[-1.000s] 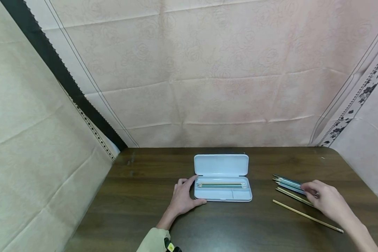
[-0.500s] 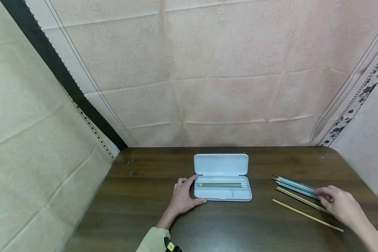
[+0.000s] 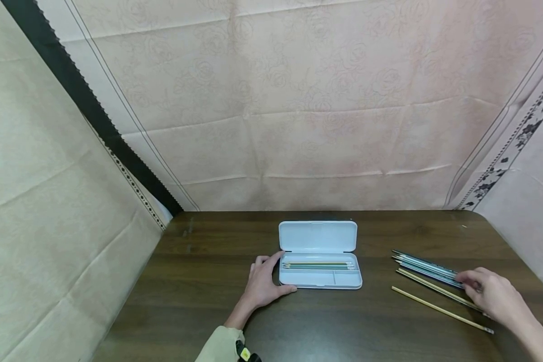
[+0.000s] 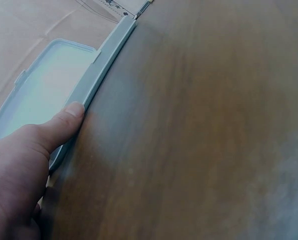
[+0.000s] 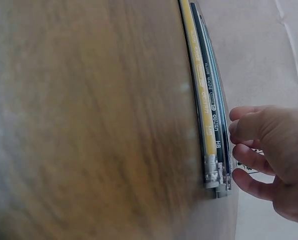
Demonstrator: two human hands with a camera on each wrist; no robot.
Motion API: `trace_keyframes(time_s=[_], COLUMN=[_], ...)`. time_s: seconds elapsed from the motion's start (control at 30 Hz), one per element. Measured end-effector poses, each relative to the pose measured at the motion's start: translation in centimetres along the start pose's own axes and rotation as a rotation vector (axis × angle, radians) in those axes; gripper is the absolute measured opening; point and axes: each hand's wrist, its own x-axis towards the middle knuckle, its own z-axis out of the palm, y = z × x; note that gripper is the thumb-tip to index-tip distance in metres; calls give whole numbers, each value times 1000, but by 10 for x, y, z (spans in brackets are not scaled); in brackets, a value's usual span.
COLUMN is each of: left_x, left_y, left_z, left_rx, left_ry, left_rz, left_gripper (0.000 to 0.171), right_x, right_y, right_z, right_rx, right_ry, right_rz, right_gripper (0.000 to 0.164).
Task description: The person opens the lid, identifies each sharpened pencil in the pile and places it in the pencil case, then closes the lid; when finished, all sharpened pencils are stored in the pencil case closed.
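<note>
A pale blue pencil case [image 3: 318, 279] lies open on the table, its lid [image 3: 318, 236] tipped back. Several green and yellow pencils [image 3: 319, 265] sit in its long back compartment. My left hand [image 3: 264, 284] holds the case by its left end, the thumb [image 4: 71, 112] against the front wall. At the right, my right hand [image 3: 490, 294] is at the eraser ends of a bundle of teal pencils [image 3: 425, 266]. Its fingers are loosely bent, tips right beside the dark pencils [image 5: 212, 95] in the right wrist view, with nothing seen between them.
Nearer the front lie yellow pencils [image 3: 434, 287], partly behind the right hand, and a separate yellow pencil [image 3: 441, 309]. A dark wooden table [image 3: 217, 251] carries everything. Pale patterned cloth [image 3: 298, 125] hangs behind its back edge.
My right hand has slid right and slightly toward the front along the teal pencils to their eraser ends, uncovering more of them. The left hand and the case stay in place.
</note>
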Motion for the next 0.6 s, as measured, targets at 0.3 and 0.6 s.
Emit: trace_keyframes(time_s=[0.3,0.6], left_x=[0,0], left_y=[0,1], left_z=[0,0], left_rx=[6,9], left_ry=[0,6], left_rz=[-10,-3], left_gripper=[95,95], right_x=[2,4], right_y=[0,0], right_z=[0,-1], right_rx=[-19,-27], right_ry=[-37,-82], right_rz=[6,15], right_gripper=[27,26])
